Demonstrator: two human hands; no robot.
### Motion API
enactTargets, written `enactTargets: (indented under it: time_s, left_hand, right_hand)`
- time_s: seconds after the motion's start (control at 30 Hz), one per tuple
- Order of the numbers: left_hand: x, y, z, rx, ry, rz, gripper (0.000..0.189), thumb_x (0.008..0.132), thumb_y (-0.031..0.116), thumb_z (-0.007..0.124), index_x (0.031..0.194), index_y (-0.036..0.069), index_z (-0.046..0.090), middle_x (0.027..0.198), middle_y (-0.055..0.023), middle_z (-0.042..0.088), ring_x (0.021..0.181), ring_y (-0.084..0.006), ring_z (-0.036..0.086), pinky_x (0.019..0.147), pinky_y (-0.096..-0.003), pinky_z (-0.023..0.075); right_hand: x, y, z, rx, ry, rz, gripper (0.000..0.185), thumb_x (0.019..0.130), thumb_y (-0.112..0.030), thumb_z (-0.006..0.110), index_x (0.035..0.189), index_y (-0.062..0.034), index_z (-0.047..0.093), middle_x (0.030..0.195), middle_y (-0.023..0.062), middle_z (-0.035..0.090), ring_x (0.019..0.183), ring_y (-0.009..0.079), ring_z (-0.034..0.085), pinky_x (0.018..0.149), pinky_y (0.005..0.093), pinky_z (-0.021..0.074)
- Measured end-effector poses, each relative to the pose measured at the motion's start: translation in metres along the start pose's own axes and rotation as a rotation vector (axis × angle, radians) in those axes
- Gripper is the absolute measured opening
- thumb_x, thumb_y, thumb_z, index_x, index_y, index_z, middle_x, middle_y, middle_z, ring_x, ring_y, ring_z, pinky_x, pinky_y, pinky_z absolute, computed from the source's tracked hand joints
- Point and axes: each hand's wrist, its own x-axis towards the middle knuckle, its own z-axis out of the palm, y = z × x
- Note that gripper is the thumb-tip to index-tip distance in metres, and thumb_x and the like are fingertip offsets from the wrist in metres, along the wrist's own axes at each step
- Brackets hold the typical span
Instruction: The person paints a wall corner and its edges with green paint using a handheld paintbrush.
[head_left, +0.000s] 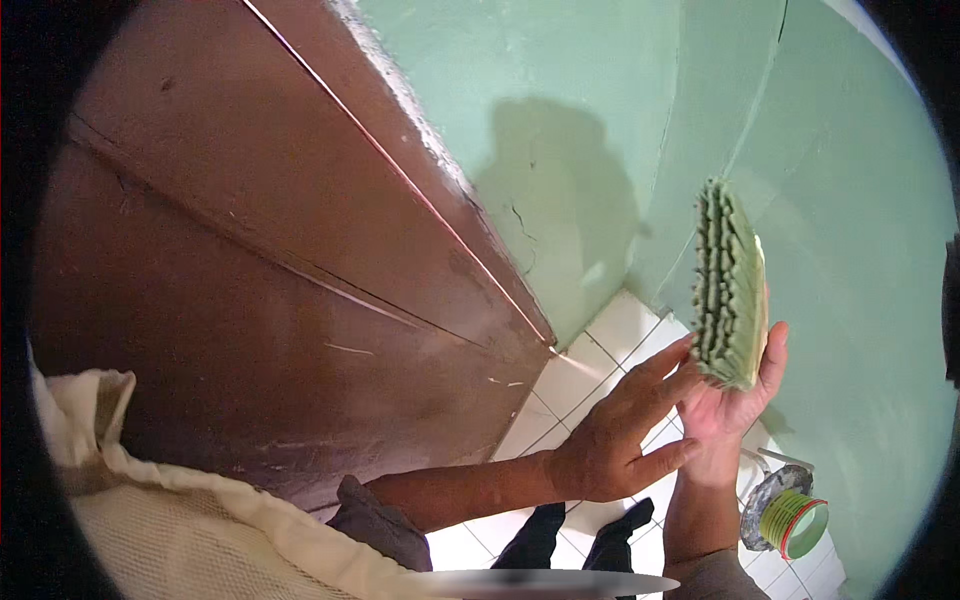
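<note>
My right hand (724, 409) holds a wide brush (724, 292) upright by its back, with its several rows of bristles facing left. Pale green paint coats the bristles. My left hand (619, 427) is at the lower end of the brush, its fingers spread and the fingertips at the bristles; whether they touch them I cannot tell. To the lower right of my hands stands an open paint container (776, 517) with a red rim and green paint on its inner wall. It sits on a round, paint-stained support, partly hidden.
A brown door (262, 262) fills the left side, beside a green wall (847, 247) with cracks. White floor tiles (622, 322) lie below, with my dark-shod feet on them. A cream cloth (210, 517) hangs at the lower left.
</note>
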Motion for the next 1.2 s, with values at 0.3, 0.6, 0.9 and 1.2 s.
enactTargets:
  time_s: [0.3, 0.6, 0.9, 1.2]
  left_hand:
    - [-0.018, 0.008, -0.050, 0.005, 0.034, -0.036, 0.066, 0.092, 0.029, 0.063, 0.140, -0.005, 0.034, 0.141, -0.0278, 0.040, 0.134, -0.0419, 0.037, 0.111, -0.0454, 0.0302]
    - [-0.015, 0.003, -0.064, -0.703, 0.217, -0.047, 0.066, 0.100, 0.027, 0.045, 0.151, 0.003, 0.012, 0.148, -0.0188, 0.032, 0.139, -0.0262, 0.032, 0.114, -0.0397, 0.0238]
    - [-0.004, 0.022, -0.068, -0.784, 0.287, 0.002, 0.071, 0.100, 0.030, 0.044, 0.151, 0.001, 0.006, 0.151, -0.0198, 0.023, 0.142, -0.0274, 0.025, 0.115, -0.0411, 0.0199]
    - [-0.002, 0.035, -0.069, -0.858, 0.357, 0.031, 0.076, 0.099, 0.034, 0.043, 0.151, -0.001, 0.000, 0.155, -0.0207, 0.014, 0.144, -0.0287, 0.019, 0.116, -0.0424, 0.0160]
  right_hand:
    - [0.000, 0.038, 0.042, -0.765, 0.004, -0.396, 0.055, 0.089, -0.035, 0.061, 0.130, -0.0005, 0.048, 0.134, 0.0185, 0.052, 0.124, 0.0307, 0.050, 0.108, 0.0461, 0.0373]
    - [0.039, 0.059, 0.090, -1.655, -0.647, -0.738, 0.037, 0.080, -0.014, 0.074, 0.114, -0.0061, 0.061, 0.109, 0.0234, 0.065, 0.089, 0.0322, 0.068, 0.074, 0.0372, 0.0553]
    - [0.059, 0.090, 0.122, -1.714, -0.837, -0.731, 0.036, 0.082, -0.003, 0.069, 0.116, -0.0043, 0.059, 0.108, 0.0238, 0.065, 0.093, 0.0306, 0.068, 0.076, 0.0350, 0.0554]
    - [0.070, 0.101, 0.136, -1.687, -0.813, -0.784, 0.036, 0.078, 0.003, 0.070, 0.112, -0.0021, 0.062, 0.108, 0.0234, 0.065, 0.094, 0.0305, 0.068, 0.077, 0.0339, 0.0554]
